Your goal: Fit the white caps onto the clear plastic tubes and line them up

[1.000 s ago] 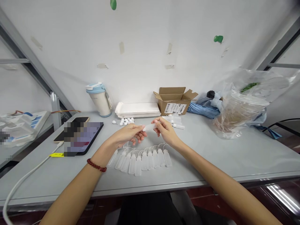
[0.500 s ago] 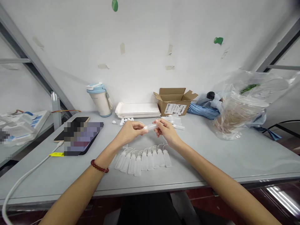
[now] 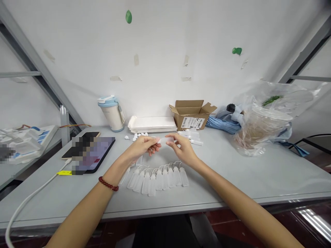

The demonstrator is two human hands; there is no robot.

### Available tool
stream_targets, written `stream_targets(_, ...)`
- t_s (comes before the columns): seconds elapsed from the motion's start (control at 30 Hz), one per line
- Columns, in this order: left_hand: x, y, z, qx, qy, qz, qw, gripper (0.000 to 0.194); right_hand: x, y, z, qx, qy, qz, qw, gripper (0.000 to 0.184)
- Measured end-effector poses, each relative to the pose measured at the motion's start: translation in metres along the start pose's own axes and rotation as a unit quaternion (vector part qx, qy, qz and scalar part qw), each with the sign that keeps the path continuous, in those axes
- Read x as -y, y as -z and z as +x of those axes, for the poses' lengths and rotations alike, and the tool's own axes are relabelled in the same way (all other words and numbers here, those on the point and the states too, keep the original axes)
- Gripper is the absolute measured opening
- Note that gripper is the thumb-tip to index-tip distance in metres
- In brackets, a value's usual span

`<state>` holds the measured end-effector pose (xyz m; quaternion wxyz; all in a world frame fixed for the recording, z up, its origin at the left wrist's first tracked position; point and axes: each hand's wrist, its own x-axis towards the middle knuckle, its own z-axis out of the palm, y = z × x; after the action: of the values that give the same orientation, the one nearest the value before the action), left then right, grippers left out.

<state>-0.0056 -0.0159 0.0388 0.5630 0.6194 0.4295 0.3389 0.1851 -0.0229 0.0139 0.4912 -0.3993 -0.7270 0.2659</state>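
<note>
Between my hands is a small translucent plastic bottle (image 3: 163, 140), lying almost level above the table. My left hand (image 3: 143, 147) pinches its left end between thumb and fingers, hiding that end. At the other end, the thumb and fingertips of my right hand (image 3: 182, 148) close around the bottle. Below them lies a curved row of several similar bottles (image 3: 152, 186), their thin white curved tubes pointing away from me. Small white caps (image 3: 135, 137) are grouped behind my left hand. More clear bottles (image 3: 197, 142) lie behind my right hand.
At the back stand a tumbler (image 3: 113, 117), a stack of white trays (image 3: 152, 123) and an open cardboard box (image 3: 192, 123). A blue folded umbrella (image 3: 223, 125) and a plastic-bagged container (image 3: 266, 127) are at right. Two phones (image 3: 104, 151) with a white cable (image 3: 33, 193) lie left.
The bottle has turned between my hands. My left fingers have spread a little below it, and my right grip has shifted. The whole view has tilted slightly upward.
</note>
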Motion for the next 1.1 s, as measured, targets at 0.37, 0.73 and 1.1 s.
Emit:
stream_targets(0.37,0.0009,-0.001,0.0014,-0.013,-0.065,0.025,0.997,0.025,-0.0026,0.0022,0.0012,0.006,-0.06,0.06,0.996,0.028)
stream_targets(0.73,0.0011,-0.0027,0.0008,0.015,-0.042,0.005,0.999,0.036,0.0008,0.0012,-0.0011,0.009,-0.043,0.041,0.998,0.027)
stream_targets(1.1,-0.0058,-0.007,-0.0023,-0.045,-0.115,0.122,0.985,0.019,-0.0051,-0.0024,0.0,0.01,-0.082,0.11,0.99,0.026)
